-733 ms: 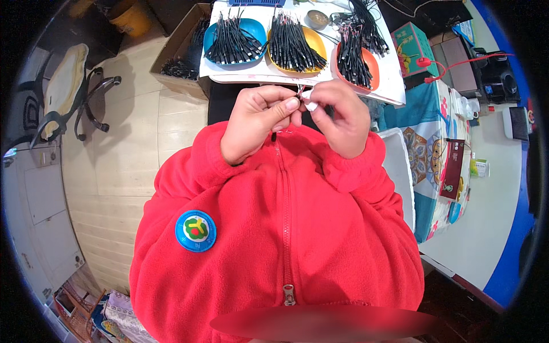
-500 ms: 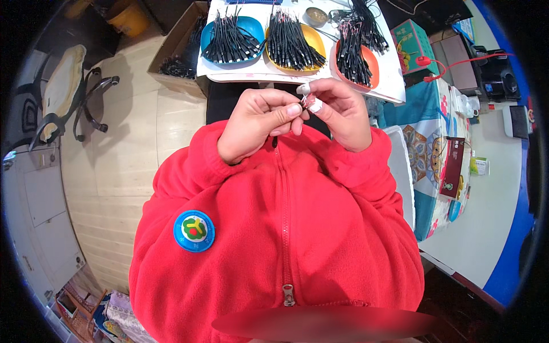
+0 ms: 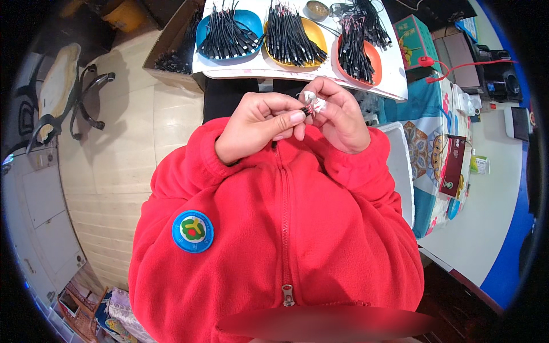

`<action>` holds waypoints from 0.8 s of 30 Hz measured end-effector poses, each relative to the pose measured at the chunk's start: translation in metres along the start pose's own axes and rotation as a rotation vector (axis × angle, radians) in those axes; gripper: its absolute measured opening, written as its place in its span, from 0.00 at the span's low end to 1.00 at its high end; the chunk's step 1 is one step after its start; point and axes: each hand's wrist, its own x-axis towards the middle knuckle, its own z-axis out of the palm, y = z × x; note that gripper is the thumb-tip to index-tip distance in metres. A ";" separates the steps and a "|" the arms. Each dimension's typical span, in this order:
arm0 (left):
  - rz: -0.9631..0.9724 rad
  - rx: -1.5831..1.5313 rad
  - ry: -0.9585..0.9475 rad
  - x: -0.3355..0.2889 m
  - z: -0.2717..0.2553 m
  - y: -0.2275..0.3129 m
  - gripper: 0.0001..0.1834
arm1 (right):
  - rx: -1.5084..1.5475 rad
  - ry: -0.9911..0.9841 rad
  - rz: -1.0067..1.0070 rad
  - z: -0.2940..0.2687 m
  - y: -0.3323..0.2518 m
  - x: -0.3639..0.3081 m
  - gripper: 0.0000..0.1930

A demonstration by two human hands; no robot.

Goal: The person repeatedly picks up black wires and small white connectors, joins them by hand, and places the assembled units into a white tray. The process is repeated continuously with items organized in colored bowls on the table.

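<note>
Just in front of my chest, both hands meet over a short black cable (image 3: pixel 305 111) with thin red and white wire ends. My left hand (image 3: pixel 257 123) pinches the black part between thumb and forefinger. On the other side, my right hand (image 3: pixel 345 123) closes its thumb and forefinger on the thin wire ends; white tape wraps both of those fingertips. Most of the cable is hidden behind my fingers. Beyond my hands, bundles of similar black cables lie in a blue tray (image 3: pixel 250 22), a yellow tray (image 3: pixel 321 41) and an orange tray (image 3: pixel 374 63).
The trays stand on a white table (image 3: pixel 240 70) with a small metal bowl (image 3: pixel 316 10). Left of it is a cardboard box (image 3: pixel 163 43) holding more cables. An office chair (image 3: pixel 60 86) stands far left. At right are a green carton (image 3: pixel 410 43) and a cloth-covered table (image 3: pixel 420 134).
The red and white wire ends show more plainly between my fingers. My right thumb and forefinger have shifted slightly on them, while my left hand keeps its pinch. The view has shifted a little.
</note>
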 end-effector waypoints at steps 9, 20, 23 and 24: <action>-0.058 -0.143 0.036 0.005 -0.003 -0.007 0.09 | -0.060 0.051 0.102 -0.003 0.006 0.003 0.09; -0.068 -0.044 0.058 0.008 -0.011 -0.007 0.09 | 0.036 0.101 0.133 -0.004 0.017 0.005 0.14; -0.086 0.083 0.117 0.008 -0.009 -0.008 0.09 | -0.134 0.141 0.082 -0.005 0.019 0.005 0.18; -0.095 0.146 0.138 0.008 -0.008 -0.008 0.09 | -0.176 0.161 0.037 -0.005 0.021 0.005 0.18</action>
